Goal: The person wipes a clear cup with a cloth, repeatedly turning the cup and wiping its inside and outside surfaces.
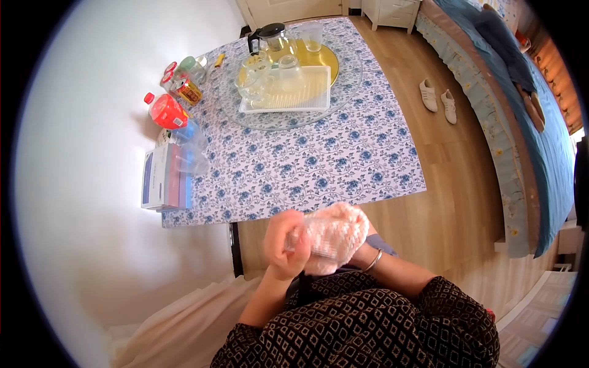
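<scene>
My left hand [287,245] is closed, its fingers curled round what looks like a clear cup [311,236], of which only faint see-through edges show. A fuzzy pink-and-white cloth [340,233] is bunched against the cup's right side. My right hand [363,254] is at the cloth from behind, with its fingers hidden by it; a silver bangle circles that wrist. Both hands are held in front of my body, just off the near edge of the table [294,165].
On the flowered tablecloth, a white ribbed tray [300,92] holds glass cups [253,86], near a glass teapot [276,40] on a gold tray [331,58]. A red-labelled bottle [167,111], a can [188,92] and boxes [162,178] line the wall. A person's legs [509,49] rest on the bed.
</scene>
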Tool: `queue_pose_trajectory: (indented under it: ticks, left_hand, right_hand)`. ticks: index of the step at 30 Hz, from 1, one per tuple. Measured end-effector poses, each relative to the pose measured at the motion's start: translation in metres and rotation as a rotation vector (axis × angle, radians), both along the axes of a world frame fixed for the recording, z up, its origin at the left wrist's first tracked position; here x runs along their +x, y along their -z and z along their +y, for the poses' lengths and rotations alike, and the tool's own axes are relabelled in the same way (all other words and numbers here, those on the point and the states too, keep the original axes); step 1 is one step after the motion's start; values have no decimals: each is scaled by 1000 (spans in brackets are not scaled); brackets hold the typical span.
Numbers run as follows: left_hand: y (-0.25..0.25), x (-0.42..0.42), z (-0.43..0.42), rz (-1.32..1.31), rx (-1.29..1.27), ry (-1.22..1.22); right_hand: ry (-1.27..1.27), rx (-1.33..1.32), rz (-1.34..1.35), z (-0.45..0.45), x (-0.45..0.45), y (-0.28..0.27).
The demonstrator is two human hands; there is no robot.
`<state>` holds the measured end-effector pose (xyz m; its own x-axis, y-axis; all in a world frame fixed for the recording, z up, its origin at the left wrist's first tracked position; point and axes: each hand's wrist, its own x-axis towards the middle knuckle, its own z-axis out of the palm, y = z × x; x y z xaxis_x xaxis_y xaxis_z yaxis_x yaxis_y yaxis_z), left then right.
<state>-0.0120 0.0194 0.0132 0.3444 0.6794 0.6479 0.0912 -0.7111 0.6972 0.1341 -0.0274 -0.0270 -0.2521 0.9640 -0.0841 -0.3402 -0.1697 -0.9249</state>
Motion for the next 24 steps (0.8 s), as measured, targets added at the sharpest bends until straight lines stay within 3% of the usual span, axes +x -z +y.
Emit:
queue_pose_trajectory:
  ticks: [1,2,3,4,5,6,8,10,12,13,16,18,20,24]
  left_hand:
    - [1,2,-5,-3,0,-5]
    - [4,7,-11,-113,-319,-59]
    - [5,9,-15,-222,-642,-111]
    - [4,8,-16,-223,-647,-115]
    - [3,6,-16,-405,-1027,74]
    - [2,6,-15,-588,-1399,277]
    - [11,11,-14,-622,-1404,342]
    - [8,20,-16,-671,-1338,207]
    - [-4,21,-19,-628,-1269,143]
    - [-7,22,-20,-583,-1201,80]
    - [6,15,-20,-462,-985,133]
    - [7,13,-14,-426,-883,246]
    - [6,10,-10,-393,-784,349]
    - [-1,11,-13,-447,-955,319]
  right_hand:
    - [-33,74,-517,5,7,-1]
    - [-37,76,-519,6,10,-3]
    - [188,122,-435,3,14,-7]
    - [411,165,-345,0,19,-10]
    - [486,394,-570,0,31,-14]
    - [483,391,-570,1,33,-18]
    - [496,692,-901,2,32,-28]
    - [503,663,-804,-2,22,-28]
    - [418,354,-688,-7,13,-27]
    - [419,353,-687,-5,9,-28]
    - [318,438,-769,0,-1,-30]
    - [117,476,-994,-5,-3,-14]
    - [318,140,-179,-14,-27,22]
    - [269,417,-404,3,-6,22]
